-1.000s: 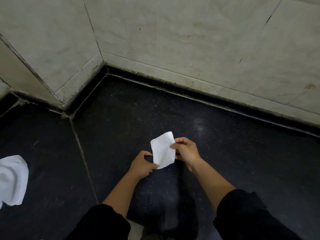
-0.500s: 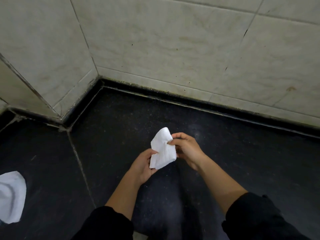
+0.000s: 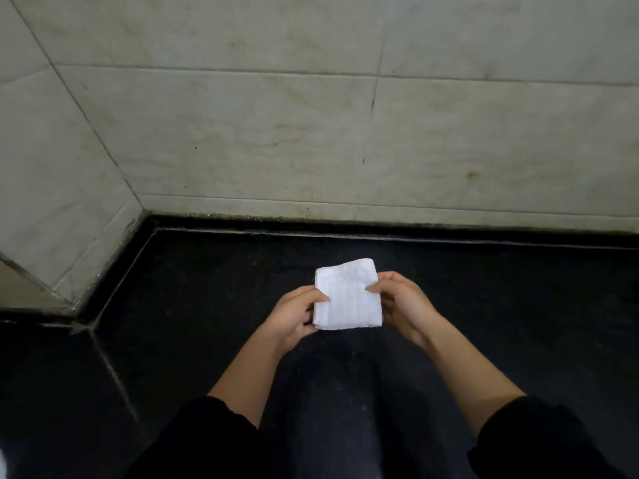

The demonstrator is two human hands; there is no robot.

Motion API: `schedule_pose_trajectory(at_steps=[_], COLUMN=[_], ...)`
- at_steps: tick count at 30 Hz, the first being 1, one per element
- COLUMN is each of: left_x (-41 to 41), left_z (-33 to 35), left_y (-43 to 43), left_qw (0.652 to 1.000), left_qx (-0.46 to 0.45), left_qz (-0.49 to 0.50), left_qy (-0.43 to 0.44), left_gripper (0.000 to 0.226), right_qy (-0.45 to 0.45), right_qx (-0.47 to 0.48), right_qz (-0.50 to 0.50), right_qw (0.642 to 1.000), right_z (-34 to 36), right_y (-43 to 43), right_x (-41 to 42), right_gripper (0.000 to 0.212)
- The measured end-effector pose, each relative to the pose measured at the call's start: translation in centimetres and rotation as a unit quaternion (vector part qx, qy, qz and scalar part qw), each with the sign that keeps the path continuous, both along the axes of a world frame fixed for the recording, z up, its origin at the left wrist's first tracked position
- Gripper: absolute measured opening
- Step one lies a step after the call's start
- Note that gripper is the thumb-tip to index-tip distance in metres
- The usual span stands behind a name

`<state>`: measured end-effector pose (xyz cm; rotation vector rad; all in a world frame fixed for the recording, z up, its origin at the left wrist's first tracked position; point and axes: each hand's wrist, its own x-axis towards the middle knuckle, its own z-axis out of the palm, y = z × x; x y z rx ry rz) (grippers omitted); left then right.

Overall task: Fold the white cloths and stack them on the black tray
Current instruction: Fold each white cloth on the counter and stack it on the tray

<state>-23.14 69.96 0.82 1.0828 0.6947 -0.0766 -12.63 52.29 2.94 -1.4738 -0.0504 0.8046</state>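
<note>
Quantity of white cloth (image 3: 347,299): one. Folded to a flat, roughly square pad with faint ribbed stripes. Held at centre of view over the black speckled stone surface (image 3: 214,292). Quantity of hands: two. Gripped at the left edge by the left hand (image 3: 294,316), thumb on top, fingers curled beneath. Pinched at the right edge by the right hand (image 3: 404,305), thumb on top, fingers curled under. Two black sleeves (image 3: 207,440) at bottom. Behind, pale tiled wall (image 3: 311,133), corner at left.

- Black speckled desk (image 3: 207,288), meeting a pale tiled wall (image 3: 311,133) behind and on the left.
- A pale seam (image 3: 110,368) crosses its left part.
- White sliver (image 3: 1,462) at the bottom-left edge, unidentifiable.
</note>
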Motion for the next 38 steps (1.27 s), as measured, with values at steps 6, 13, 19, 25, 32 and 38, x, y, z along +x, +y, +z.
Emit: schedule_pose_trajectory(at_steps=[6, 13, 19, 25, 32, 38], left_x=[3.8, 7.1, 10.4, 15.2, 22.8, 29.9], left_z=[2.3, 3.8, 5.7, 8.2, 11.4, 13.4], left_y=[-8.4, -22.6, -36.5, -47.2, -58.5, -66.8], left_qw=[0.996, 0.986, 0.974, 0.956, 0.929, 0.914], left_qx=[0.025, 0.029, 0.025, 0.016, 0.020, 0.005], left_qz=[-0.079, -0.148, -0.207, -0.278, -0.348, -0.383], left_qy=[-0.029, -0.066, -0.085, -0.095, -0.121, -0.133], left_gripper=[0.030, 0.033, 0.029, 0.022, 0.016, 0.012], right_qy=[-0.029, -0.055, -0.060, -0.074, -0.096, -0.101], right_qx=[0.013, -0.005, -0.009, -0.010, -0.011, -0.011], right_qz=[-0.067, -0.122, -0.186, -0.257, -0.323, -0.355], right_qw=[0.997, 0.991, 0.981, 0.964, 0.941, 0.929], right_z=[2.2, 4.1, 6.0, 8.2, 10.9, 13.4], right_y=[-9.9, -25.7, -40.6, -52.1, -63.5, -71.6], right_x=[1.5, 2.3, 3.1, 4.7, 9.6, 15.3], right_gripper=[0.013, 0.014, 0.022, 0.021, 0.019, 0.013])
